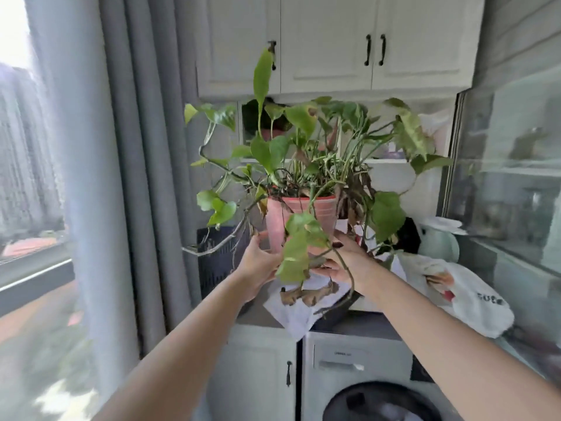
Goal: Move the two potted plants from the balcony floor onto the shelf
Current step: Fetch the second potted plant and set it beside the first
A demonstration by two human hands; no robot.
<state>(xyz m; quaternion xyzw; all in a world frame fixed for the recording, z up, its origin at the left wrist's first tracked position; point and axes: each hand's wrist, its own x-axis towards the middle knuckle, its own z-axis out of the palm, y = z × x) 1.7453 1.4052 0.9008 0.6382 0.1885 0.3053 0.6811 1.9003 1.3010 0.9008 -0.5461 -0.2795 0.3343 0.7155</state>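
White upper cabinets [328,41] with black bar handles span the top of the view; an open shelf recess [391,161] sits directly beneath them, holding a second, partly hidden plant in a reddish pot [267,129] at its left end.

Grey pleated curtain [133,147] hangs at the left, beside a bright window.

White front-loading washing machine [358,375] stands under the dark table [364,325], next to a white lower cabinet door [261,375].

White plastic bag [473,296] with printing lies on the table's right end, with a pale green jug-like vessel [440,241] behind it.

Dark slotted crate [218,259] stands at the table's left rear corner.

Trailing green pothos plant in a pink plastic pot [303,220]: held up in the air above the table, upright, in front of the shelf recess; long vines and several brown, withered leaves hang below the pot.

Left hand [258,262]: arm stretched forward and up, palm turned inward, grip closed against the pot's lower left side.

Right hand [343,262]: arm likewise extended, palm cupping the pot's lower right side and base, fingers [326,270] curled beneath, a vine draped across the wrist. Dark polish on the nails.
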